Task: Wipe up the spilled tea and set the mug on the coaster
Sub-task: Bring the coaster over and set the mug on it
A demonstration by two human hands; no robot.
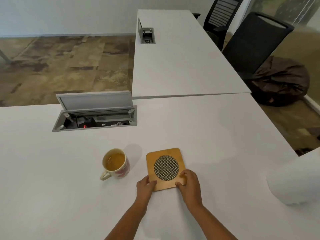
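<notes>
Both hands, left hand (145, 185) and right hand (188, 181), pinch the square bamboo coaster's (165, 168) near corners; a leftward nudge could slop the brimming cream floral mug (115, 164) onto the white counter (52, 187).

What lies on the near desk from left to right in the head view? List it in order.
mug → left hand → coaster → right hand → white roll at the desk's right edge.
</notes>
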